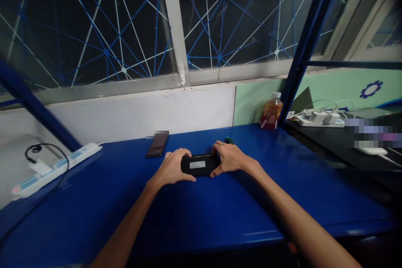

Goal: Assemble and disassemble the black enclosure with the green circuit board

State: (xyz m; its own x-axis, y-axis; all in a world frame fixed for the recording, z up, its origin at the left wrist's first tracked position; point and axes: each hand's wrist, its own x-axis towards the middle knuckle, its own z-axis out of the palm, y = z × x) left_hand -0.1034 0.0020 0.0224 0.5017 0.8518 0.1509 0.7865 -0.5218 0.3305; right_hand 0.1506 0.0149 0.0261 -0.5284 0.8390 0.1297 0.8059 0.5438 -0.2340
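Note:
A flat black oblong device (199, 165) with a white label on its near edge lies on the blue tabletop (220, 217) at the middle. My left hand (172, 167) grips its left end, fingers curled over the top and thumb along the front. My right hand (230, 158) grips its right end the same way. Just behind my right hand a small dark green item (229, 140) pokes out, mostly hidden.
A dark phone (157, 145) lies flat behind my left hand. A white power strip (56, 168) with a black cable sits at the left edge. An amber bottle (271, 112) stands at the back right by a blue post. Chargers and a second strip (320, 118) rest on the dark neighbouring desk.

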